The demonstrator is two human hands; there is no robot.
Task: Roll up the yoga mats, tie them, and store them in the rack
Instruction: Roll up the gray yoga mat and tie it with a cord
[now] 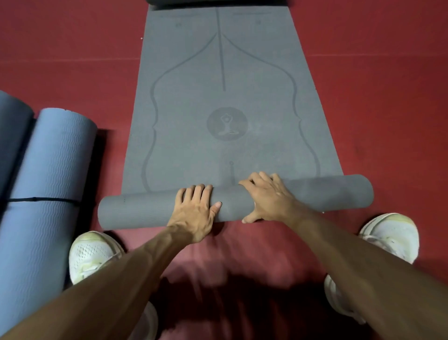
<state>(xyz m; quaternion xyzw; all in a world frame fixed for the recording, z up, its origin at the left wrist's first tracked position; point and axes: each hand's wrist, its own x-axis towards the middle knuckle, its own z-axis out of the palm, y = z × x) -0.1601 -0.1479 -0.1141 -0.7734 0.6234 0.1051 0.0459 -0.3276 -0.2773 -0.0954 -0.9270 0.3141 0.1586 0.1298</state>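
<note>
A grey yoga mat point(223, 80) with printed curves and a round yoga-figure emblem lies flat on the red floor, stretching away from me. Its near end is wound into a roll point(145, 210) lying crosswise just ahead of my feet. My left hand point(196, 213) lies on top of the roll near its middle, fingers draped over the far side and thumb along the top. Just right of centre, my right hand point(265, 200) presses on the roll with fingers spread over its far edge and thumb at the near edge.
Two rolled blue mats lie at the left: one point(46, 194) bound with a black strap point(43, 200), another point(11, 136) partly cut off by the frame. My white shoes point(93, 254) point(390, 236) flank the roll. A dark mat edge point(218, 3) shows at the top.
</note>
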